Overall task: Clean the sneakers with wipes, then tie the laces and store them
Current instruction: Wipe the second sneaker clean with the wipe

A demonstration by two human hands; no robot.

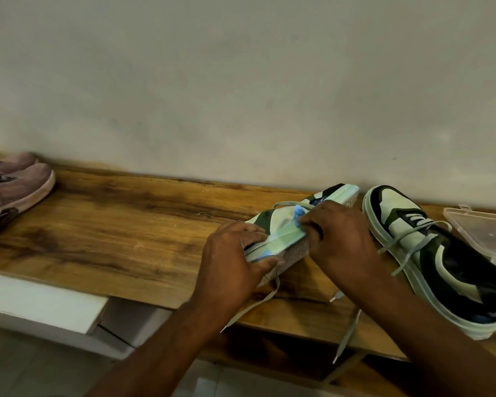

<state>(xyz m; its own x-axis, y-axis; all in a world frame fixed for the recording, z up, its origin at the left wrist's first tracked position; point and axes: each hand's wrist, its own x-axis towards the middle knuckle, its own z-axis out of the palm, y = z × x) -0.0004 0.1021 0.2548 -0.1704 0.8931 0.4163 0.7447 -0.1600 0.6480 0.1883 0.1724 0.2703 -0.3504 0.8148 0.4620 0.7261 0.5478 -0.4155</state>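
Head view shows a wooden bench [126,213] against a wall. At centre right, the left hand [232,262] grips the heel end of a sneaker [281,224] turned on its side, fingers curled round the sole. The right hand [338,233] pinches a blue wipe [298,212] against the sneaker's side. A second sneaker [430,253] lies just right of it, upright, laces loose. At far right is a clear box [487,233]; at far left, brown shoes [9,190].
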